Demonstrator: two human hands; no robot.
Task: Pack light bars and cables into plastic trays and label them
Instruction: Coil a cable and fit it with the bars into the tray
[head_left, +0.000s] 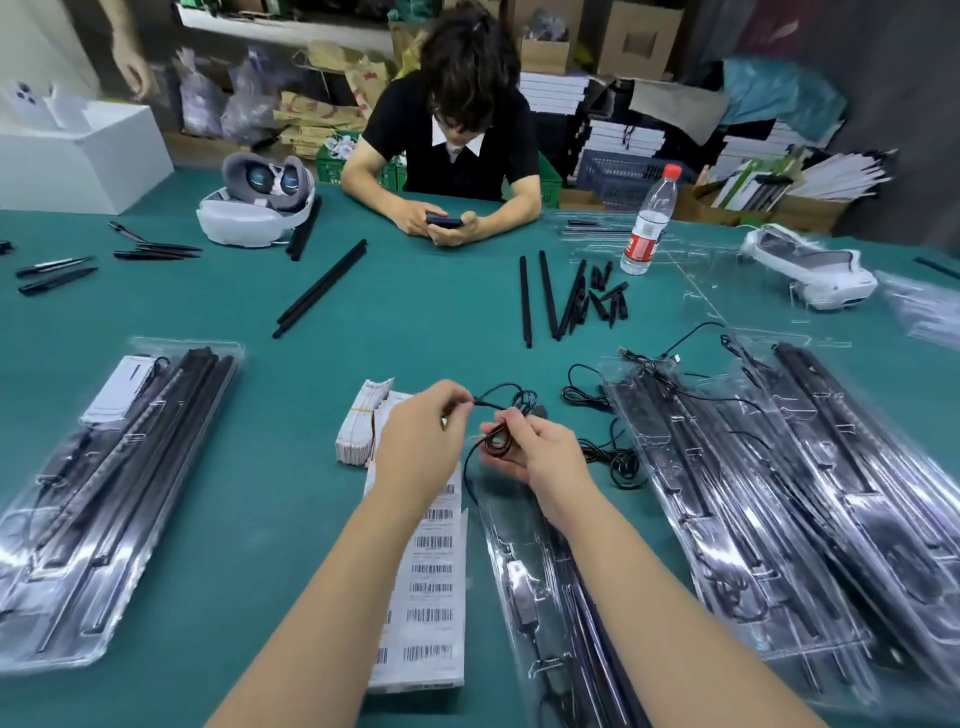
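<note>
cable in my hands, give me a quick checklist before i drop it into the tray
1. Cable coiled: not ok, a loose loop hangs below the right hand.
2. Left hand grip on the cable end: ok, pinched.
3. Right hand holds the coil: ok.
4. Tray in front within reach: ok, right below the hands.
5. Free slot for the cable in that tray: cannot tell, glare and my arm hide it.
6. Labels at hand: ok, sheet lies beside the tray.

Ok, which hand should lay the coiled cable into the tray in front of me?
Probably the right hand: it already holds the cable coil and sits directly above that tray. The left hand only pinches the cable's end.
</note>
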